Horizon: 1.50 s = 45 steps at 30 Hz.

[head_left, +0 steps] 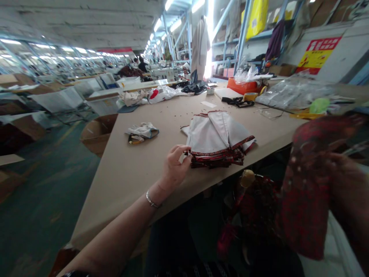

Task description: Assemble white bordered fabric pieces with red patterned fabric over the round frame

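Note:
A stack of white fabric pieces (pixel 206 134) with dark red edging lies near the front edge of the table. At its left corner my left hand (pixel 175 163) is closed in a pinch on the edge of the fabric. Off to the right, my right hand (pixel 343 173) grips a red patterned fabric piece (pixel 307 184) that hangs down past the table edge. Motion blurs this hand and the cloth. Below the table edge, a dark heap of red fabric (pixel 259 200) shows beside a rounded tan knob (pixel 247 178).
A pair of work gloves (pixel 142 132) lies on the brown table (pixel 121 184). Farther back are an orange bin (pixel 235 85), black scissors (pixel 236 101), a tape roll (pixel 250 96) and clear plastic bags (pixel 296 92). A cardboard box (pixel 98 132) stands left of the table.

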Tool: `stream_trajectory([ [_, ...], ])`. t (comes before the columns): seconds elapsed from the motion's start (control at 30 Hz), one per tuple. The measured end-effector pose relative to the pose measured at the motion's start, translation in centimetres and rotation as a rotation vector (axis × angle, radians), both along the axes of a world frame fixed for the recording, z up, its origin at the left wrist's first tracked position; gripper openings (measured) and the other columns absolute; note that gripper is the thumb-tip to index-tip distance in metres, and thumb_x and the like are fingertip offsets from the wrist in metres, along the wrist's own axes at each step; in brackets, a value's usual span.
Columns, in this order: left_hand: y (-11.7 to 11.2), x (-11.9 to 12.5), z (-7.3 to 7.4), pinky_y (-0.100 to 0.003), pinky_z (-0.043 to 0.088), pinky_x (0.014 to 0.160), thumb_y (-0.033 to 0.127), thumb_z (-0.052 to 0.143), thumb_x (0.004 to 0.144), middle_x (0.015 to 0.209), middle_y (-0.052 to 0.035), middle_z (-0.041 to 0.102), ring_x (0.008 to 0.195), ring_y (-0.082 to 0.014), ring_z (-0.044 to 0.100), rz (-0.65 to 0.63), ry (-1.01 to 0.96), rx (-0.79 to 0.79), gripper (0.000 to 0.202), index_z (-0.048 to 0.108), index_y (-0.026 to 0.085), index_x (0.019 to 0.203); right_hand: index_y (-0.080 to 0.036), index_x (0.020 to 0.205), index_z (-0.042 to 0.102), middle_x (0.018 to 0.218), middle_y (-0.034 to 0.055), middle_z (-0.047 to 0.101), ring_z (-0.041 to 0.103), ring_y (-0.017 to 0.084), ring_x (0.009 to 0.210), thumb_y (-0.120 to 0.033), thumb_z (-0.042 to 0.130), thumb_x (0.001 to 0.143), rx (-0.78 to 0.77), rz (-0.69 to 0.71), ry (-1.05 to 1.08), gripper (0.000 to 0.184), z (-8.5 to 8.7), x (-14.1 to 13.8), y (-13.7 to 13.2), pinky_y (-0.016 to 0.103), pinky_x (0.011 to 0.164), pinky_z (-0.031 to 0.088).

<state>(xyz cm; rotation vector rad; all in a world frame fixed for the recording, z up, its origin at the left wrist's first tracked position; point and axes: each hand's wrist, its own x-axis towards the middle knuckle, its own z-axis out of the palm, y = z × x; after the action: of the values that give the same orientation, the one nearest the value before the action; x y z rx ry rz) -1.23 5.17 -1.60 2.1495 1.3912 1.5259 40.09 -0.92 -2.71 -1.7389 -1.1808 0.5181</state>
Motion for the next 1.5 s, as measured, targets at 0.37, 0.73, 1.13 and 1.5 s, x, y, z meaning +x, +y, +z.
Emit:
stream_trajectory([
  [0.37, 3.2, 0.9, -1.1, -0.038, 0.050, 0.092, 0.008, 0.055, 0.073, 0.099, -0.0088, 0.067, 0.097, -0.0205, 0.061, -0.004, 0.173, 0.003, 0.025, 0.068, 0.016, 0.091, -0.012, 0.128, 0.044, 0.126, 0.0209, 0.057, 0.058, 0.033, 0.112, -0.049, 0.052, 0.074, -0.239, -0.086, -0.088, 0.066, -17.7, -1.5, 0.6, 0.048, 0.097, 0.044],
  [0.73, 2.8, 1.7, 1.9, -0.036, 0.049, 0.082, 0.011, 0.049, 0.081, 0.082, -0.0078, 0.068, 0.083, -0.0219, 0.060, 0.052, 0.683, 0.059, 0.019, 0.066, 0.017, 0.077, -0.018, 0.108, 0.060, 0.109, 0.0081, 0.063, 0.057, 0.020, 0.106, -0.019, 0.049, 0.090, 0.668, 0.537, -0.468, 0.021, 4.0, -16.5, 0.6, 0.036, 0.096, 0.046],
  [1.13, -1.3, 1.3, 4.9, -0.029, 0.045, 0.072, 0.012, 0.052, 0.078, 0.081, -0.0042, 0.061, 0.078, -0.0168, 0.057, 0.034, 0.320, 0.199, 0.010, 0.058, 0.018, 0.074, -0.013, 0.112, 0.060, 0.107, 0.0142, 0.064, 0.060, 0.027, 0.095, -0.009, 0.040, 0.087, 0.203, 0.366, -1.114, 0.032, 7.9, -19.9, 7.3, 0.036, 0.078, 0.047],
  [1.5, -4.6, 3.9, -1.0, -0.019, 0.045, 0.039, 0.022, 0.063, 0.073, 0.061, 0.0053, 0.057, 0.046, -0.0088, 0.053, -0.149, -0.797, -0.383, 0.009, 0.055, 0.018, 0.076, -0.016, 0.121, 0.056, 0.112, 0.0097, 0.063, 0.062, 0.023, 0.095, -0.005, 0.046, 0.080, 0.193, 0.498, -0.932, 0.045, 3.0, -18.5, 0.6, 0.033, 0.083, 0.050],
])
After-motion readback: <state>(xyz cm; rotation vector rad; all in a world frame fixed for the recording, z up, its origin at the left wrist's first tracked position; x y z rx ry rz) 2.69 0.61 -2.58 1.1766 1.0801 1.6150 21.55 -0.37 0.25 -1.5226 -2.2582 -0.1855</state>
